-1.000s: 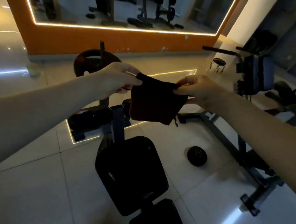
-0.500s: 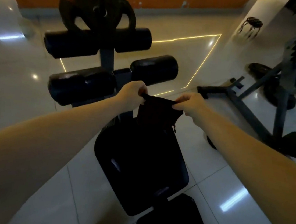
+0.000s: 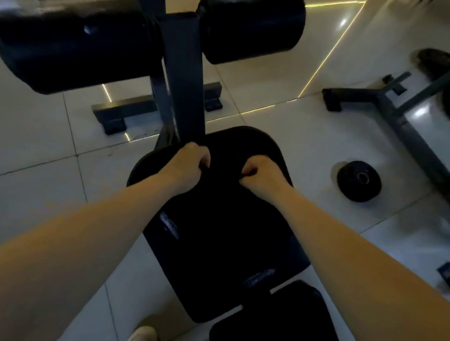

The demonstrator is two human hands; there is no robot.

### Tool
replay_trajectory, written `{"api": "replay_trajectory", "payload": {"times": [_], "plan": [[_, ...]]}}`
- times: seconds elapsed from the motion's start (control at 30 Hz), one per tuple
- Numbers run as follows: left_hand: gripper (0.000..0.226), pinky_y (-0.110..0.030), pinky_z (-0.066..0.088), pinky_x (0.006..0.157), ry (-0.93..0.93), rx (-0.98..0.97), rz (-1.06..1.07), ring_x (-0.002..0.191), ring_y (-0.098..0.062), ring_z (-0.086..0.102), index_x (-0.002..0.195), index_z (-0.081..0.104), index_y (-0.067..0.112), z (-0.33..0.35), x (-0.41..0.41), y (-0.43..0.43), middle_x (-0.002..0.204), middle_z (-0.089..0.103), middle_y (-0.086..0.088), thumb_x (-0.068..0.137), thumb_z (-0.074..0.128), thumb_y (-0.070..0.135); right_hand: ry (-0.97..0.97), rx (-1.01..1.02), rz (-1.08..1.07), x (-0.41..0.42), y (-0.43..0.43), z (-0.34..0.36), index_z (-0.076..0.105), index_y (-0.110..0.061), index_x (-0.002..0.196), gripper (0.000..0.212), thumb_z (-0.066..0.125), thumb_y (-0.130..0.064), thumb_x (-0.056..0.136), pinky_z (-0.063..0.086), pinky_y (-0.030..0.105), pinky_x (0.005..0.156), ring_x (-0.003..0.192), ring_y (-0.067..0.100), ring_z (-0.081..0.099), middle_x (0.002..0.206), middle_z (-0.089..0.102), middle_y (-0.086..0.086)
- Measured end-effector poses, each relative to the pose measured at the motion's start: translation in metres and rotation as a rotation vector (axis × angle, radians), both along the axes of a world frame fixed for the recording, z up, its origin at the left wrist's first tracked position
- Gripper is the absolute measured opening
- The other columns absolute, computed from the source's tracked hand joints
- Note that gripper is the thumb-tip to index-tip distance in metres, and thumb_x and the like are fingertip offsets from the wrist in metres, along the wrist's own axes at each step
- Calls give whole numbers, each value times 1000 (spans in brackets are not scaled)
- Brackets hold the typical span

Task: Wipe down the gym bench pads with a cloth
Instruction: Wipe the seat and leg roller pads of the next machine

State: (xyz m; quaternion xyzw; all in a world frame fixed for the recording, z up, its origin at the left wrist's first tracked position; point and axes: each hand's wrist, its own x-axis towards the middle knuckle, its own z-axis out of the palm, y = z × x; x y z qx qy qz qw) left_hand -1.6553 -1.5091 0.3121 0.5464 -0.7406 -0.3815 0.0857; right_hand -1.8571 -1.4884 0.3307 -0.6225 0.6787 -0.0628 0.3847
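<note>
Both hands are now down at the far end of the seat pad [image 3: 225,239], centre of frame, no longer held up in mid-air as half a second ago; the view is tilted steeper downward. Left hand [image 3: 188,163] and right hand [image 3: 262,174] are each clenched, fingers curled onto an upper corner of the cloth [image 3: 223,167], which is spread between them on the pad. It is dark on dark, so its lower edge cannot be made out. Judgement: the cloth is light and limp and will bunch if pushed from one corner, so keep both corners taut or gather it under a palm. The pad looks smooth and firm, so the cloth should slide easily. Edges: the upright post [image 3: 183,82] stands just above the left hand, and the roller pads [image 3: 73,43] overhang at upper left, blocking strokes further up. Open room runs down-frame along the pad to the gap before the second pad [image 3: 285,329], lower right. The weight plate [image 3: 358,181] on the floor [image 3: 41,137], right of centre, is well apart.
</note>
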Motion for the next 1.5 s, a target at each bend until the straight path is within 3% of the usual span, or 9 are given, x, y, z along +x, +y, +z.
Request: {"api": "replay_trajectory", "payload": {"times": [0.1, 0.27, 0.4, 0.5, 0.63, 0.77, 1.17, 1.4, 1.5], "plan": [[27, -33, 42, 84, -83, 16, -103, 96, -25, 49, 84, 53, 19, -25, 11, 23, 107, 44, -4, 83, 54, -8, 34, 117, 203, 1, 14, -26, 67, -10, 90, 7, 66, -8, 84, 25, 17, 96, 137, 20, 33, 142, 41, 4], [26, -42, 42, 95, -261, 20, -162, 108, -29, 47, 104, 52, 23, -39, 23, 27, 123, 36, -1, 84, 64, 11, 93, 262, 358, 4, 11, -49, 65, -20, 87, 5, 69, -23, 86, 37, 40, 106, 138, 26, 33, 154, 24, 0], [82, -47, 27, 110, -502, 43, -168, 135, -34, 30, 143, 29, 20, -39, 30, 14, 149, 18, -10, 78, 76, 32, 148, 77, 305, 9, 6, -50, 67, -17, 105, 30, 66, -41, 88, 32, 48, 109, 136, 27, 35, 150, 33, 2], [121, -53, 9, 117, -650, 119, -174, 148, -33, 0, 154, -1, 20, -39, 35, 1, 160, -12, -12, 70, 81, 46, 272, -102, 210, 19, 4, -56, 41, -22, 144, 60, 53, -51, 93, 20, 50, 117, 147, 27, 12, 161, 12, 4], [140, -57, 1, 118, -734, 184, -207, 146, -36, -17, 151, -20, 21, -49, 35, -14, 156, -30, -12, 62, 79, 63, 336, -25, 162, 46, 10, -80, -3, -32, 154, 87, 42, -66, 89, -5, 55, 117, 146, 25, -21, 158, -26, 1], [147, -57, -3, 117, -747, 148, -234, 144, -34, -24, 148, -25, 9, -56, 19, -26, 153, -35, -16, 59, 76, 68, 420, -93, 70, 71, 14, -110, -17, -29, 151, 85, 23, -72, 90, -17, 56, 112, 144, 26, -27, 157, -30, 0], [162, -53, -28, 102, -679, 305, -424, 117, -34, -55, 122, -54, 32, -64, 6, -52, 123, -66, -13, 47, 85, 64, 418, -244, 7, 11, -53, -129, -17, -34, 148, 58, 11, -51, 101, -16, 42, 118, 144, 12, -25, 157, -25, -11], [165, -60, -27, 101, -778, 367, -405, 110, -38, -58, 111, -60, 29, -62, -4, -52, 111, -69, -17, 45, 87, 63, 380, -106, -509, 18, -108, -123, -9, -23, 154, 60, 13, -45, 103, -14, 45, 118, 147, 19, -19, 161, -18, -2], [164, -60, -27, 101, -786, 372, -397, 111, -39, -57, 112, -60, 29, -59, -7, -51, 116, -68, -19, 45, 87, 63, 393, -117, -531, 35, -102, -123, -11, -22, 153, 61, 13, -46, 102, -17, 46, 116, 146, 21, -21, 160, -20, -1]]}}
